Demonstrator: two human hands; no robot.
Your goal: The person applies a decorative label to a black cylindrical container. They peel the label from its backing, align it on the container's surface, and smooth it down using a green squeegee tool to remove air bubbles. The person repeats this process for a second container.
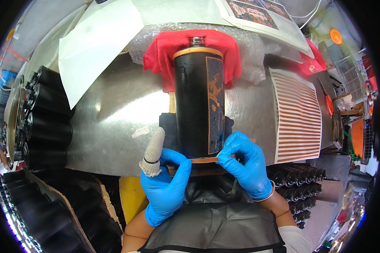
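Observation:
A glossy black bottle (191,104) lies on its side, its threaded neck away from me. An orange band rings its shoulder, and a decorated decal panel (216,104) runs along its right side. Its neck end rests on a red towel (155,52), its base end over a dark folded cloth (168,129). My left hand (164,189) and my right hand (248,161), both in blue gloves, pinch opposite ends of a narrow orange strip (204,160) along the bottle's near base edge. A knitted finger sleeve (153,151) covers one raised left finger.
A sheet of orange strips (297,117) lies right on the metal table (114,142), with orange-handled scissors (328,104) beyond. Several black bottles (50,123) line the left edge; more bottles (299,180) lie stacked lower right. White paper (98,47) and bubble wrap (255,53) sit behind.

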